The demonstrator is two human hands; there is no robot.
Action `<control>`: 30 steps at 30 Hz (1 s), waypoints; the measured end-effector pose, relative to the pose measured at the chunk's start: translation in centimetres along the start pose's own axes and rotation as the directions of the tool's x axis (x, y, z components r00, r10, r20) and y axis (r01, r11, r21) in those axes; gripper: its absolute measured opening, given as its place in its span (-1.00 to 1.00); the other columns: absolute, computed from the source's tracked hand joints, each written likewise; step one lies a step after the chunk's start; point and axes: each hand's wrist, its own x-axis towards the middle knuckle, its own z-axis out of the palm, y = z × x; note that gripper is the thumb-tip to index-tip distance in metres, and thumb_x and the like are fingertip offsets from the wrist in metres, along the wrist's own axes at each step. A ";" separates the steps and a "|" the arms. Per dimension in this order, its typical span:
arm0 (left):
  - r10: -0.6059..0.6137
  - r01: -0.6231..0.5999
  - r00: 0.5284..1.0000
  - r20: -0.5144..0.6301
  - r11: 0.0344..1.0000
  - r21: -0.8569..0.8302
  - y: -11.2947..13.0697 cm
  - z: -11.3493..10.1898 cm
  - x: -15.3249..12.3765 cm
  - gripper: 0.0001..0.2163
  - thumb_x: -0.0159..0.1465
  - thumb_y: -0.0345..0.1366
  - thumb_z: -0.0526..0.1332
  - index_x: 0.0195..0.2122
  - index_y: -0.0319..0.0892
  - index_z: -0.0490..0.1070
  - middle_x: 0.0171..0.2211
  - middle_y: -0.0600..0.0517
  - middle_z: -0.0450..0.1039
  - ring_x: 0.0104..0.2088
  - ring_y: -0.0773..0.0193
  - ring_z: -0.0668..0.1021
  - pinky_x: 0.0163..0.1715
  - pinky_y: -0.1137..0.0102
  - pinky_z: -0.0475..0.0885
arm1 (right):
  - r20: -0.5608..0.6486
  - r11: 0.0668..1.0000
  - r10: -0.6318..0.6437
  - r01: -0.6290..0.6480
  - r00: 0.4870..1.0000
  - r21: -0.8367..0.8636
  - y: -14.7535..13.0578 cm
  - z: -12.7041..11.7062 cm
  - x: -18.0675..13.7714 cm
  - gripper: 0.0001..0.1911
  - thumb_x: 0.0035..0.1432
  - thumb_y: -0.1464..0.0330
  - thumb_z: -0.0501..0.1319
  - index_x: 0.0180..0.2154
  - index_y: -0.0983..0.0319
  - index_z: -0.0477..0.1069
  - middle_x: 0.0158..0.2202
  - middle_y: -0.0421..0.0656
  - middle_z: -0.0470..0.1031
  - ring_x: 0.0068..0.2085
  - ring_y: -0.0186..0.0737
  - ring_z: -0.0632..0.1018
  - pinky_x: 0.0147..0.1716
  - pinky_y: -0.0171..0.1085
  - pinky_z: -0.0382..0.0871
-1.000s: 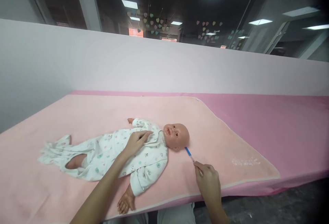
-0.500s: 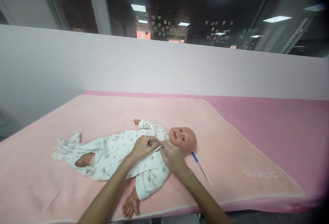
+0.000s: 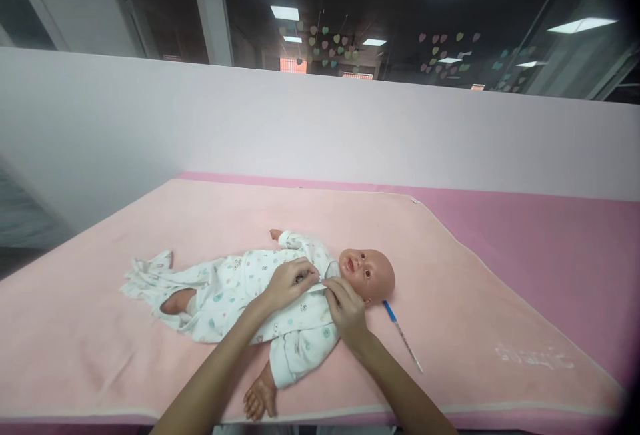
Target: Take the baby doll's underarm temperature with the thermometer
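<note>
A baby doll [image 3: 373, 276] lies on its back, head to the right, dressed in a white patterned romper [image 3: 225, 288]. Over the doll's chest, my left hand [image 3: 293, 283] pinches the front edge of the romper just below the collar. Close beside it, my right hand [image 3: 346, 305] has its fingertips closed on the same edge, nearer the neck. Small fastenings, if any, are hidden under my fingers. One bare leg [image 3: 179, 301] of the doll shows through an opening in the romper's lower part.
A thermometer [image 3: 403, 335] with a blue end lies right of the doll's head. Under everything is a peach blanket [image 3: 480, 315] on a pink surface [image 3: 550, 242]. A low white wall [image 3: 300, 128] stands behind, with dark glass above it.
The camera view has shifted, so the scene sits slightly farther right. My fingertips have moved slightly apart along the romper's edge, with a strip of white cloth showing between them.
</note>
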 end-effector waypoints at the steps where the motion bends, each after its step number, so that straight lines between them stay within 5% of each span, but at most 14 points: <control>1: 0.009 -0.009 1.000 0.001 1.000 0.012 0.0 0.0 0.0 -0.77 0.25 -0.20 0.01 -0.38 -0.16 0.40 -0.42 0.08 0.38 -0.42 0.35 0.39 -0.40 0.47 0.22 | -0.007 1.000 0.003 -0.003 1.000 0.005 0.0 0.0 -0.1 -0.75 0.12 0.56 0.04 -0.19 0.22 0.35 -0.31 -0.13 0.45 -0.23 -0.30 0.47 -0.22 -0.31 0.39; 19: 0.088 -0.099 0.992 0.091 0.986 0.133 0.4 0.3 -0.4 -0.74 0.27 -0.15 -0.03 -0.27 -0.10 0.41 -0.38 0.08 0.37 -0.37 0.34 0.41 -0.35 0.47 0.24 | 0.038 0.992 0.121 -0.121 0.992 0.020 -0.1 0.1 -0.1 -0.81 0.17 0.47 0.01 -0.24 0.22 0.37 -0.39 -0.14 0.44 -0.36 -0.31 0.46 -0.34 -0.32 0.38; 23: 0.071 -0.080 0.995 0.067 0.987 0.140 0.4 0.3 -0.4 -0.77 0.18 -0.10 0.11 -0.29 -0.11 0.41 -0.42 0.10 0.35 -0.42 0.35 0.39 -0.41 0.48 0.23 | 0.024 0.991 0.128 -0.129 0.991 0.031 -0.1 0.0 0.0 -0.81 0.15 0.48 0.03 -0.23 0.22 0.37 -0.38 -0.15 0.44 -0.37 -0.32 0.46 -0.36 -0.34 0.38; 30: 0.007 -0.007 1.000 -0.001 0.998 0.060 0.3 0.7 -0.1 -0.75 0.24 -0.16 0.00 -0.37 -0.14 0.41 -0.46 0.10 0.39 -0.45 0.36 0.39 -0.42 0.48 0.23 | 0.006 0.992 0.122 -0.122 0.993 0.022 -0.1 0.3 -0.1 -0.80 0.13 0.47 0.05 -0.22 0.21 0.38 -0.38 -0.15 0.45 -0.41 -0.33 0.45 -0.38 -0.33 0.39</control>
